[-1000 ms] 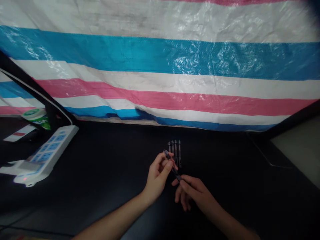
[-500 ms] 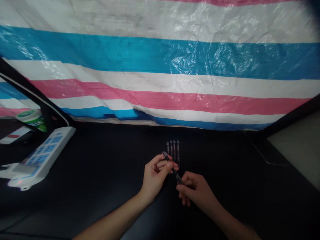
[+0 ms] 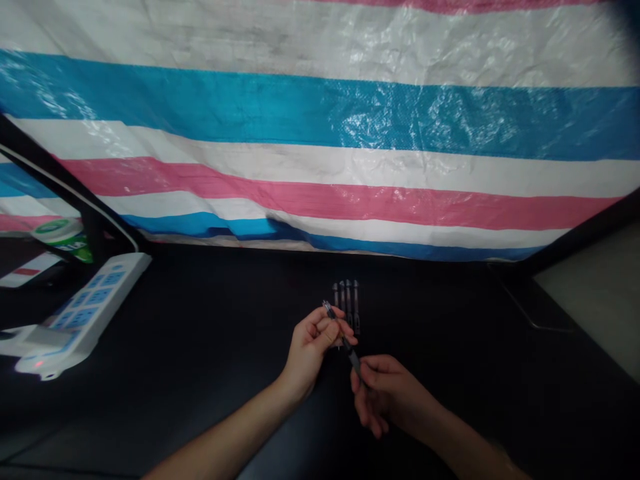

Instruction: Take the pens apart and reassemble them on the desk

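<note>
A dark, slim pen point(image 3: 353, 357) slants between my two hands above the table. My left hand point(image 3: 310, 347) pinches it around the middle with thumb and fingers, and its pale, shiny tip pokes out at the upper left. At the lower, wider end, the thumb and forefinger of my right hand point(image 3: 385, 387) are closed on the pen; the other fingers curl loosely beneath. Whether that end is a separate cap, I cannot tell. Just beyond my left fingertips several similar dark pens point(image 3: 356, 300) lie side by side on the black table point(image 3: 210, 333), their near ends partly covered by that hand.
A white power strip point(image 3: 107, 287) with blue sockets and a plugged-in white adapter lies at the left. Behind it stand a green and white tub point(image 3: 65, 237) and a white and red box point(image 3: 33, 270). A striped plastic sheet point(image 3: 320, 160) hangs across the back.
My right hand has shifted slightly down and turned, and the pen's lower end has rolled or tipped steeper. My left hand keeps its pinch almost in place. The row of pens has not moved.
</note>
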Demonstrator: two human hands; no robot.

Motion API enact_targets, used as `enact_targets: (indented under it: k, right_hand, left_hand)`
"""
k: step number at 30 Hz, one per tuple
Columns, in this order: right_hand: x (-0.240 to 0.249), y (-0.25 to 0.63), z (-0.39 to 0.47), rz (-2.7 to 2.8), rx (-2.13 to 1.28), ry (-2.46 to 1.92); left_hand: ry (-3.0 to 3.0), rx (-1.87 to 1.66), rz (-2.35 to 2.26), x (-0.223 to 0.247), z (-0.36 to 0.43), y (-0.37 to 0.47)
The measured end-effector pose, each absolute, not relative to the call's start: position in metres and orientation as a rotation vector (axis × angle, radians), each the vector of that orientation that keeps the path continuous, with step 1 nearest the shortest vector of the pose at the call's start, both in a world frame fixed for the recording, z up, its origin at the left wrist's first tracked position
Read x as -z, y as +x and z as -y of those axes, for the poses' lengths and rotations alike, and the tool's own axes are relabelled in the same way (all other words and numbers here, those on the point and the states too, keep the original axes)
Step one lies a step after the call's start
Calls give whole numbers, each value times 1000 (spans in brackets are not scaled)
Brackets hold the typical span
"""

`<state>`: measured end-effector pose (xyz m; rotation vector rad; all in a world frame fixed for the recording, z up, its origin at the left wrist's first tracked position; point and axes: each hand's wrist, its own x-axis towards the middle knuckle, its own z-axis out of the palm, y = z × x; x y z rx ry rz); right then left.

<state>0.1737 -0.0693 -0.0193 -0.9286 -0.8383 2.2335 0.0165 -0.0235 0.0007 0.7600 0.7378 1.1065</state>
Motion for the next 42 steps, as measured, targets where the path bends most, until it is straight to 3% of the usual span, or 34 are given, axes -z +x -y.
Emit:
enact_targets:
  k: [9, 42]
  right_hand:
    - [15, 177, 65, 1327, -1570, -1186]
    - [15, 178, 65, 1399, -1579, -1262]
  left_hand:
    - [1018, -1190, -931, -6, 6, 6]
    - [1044, -1245, -921, 5, -4, 3]
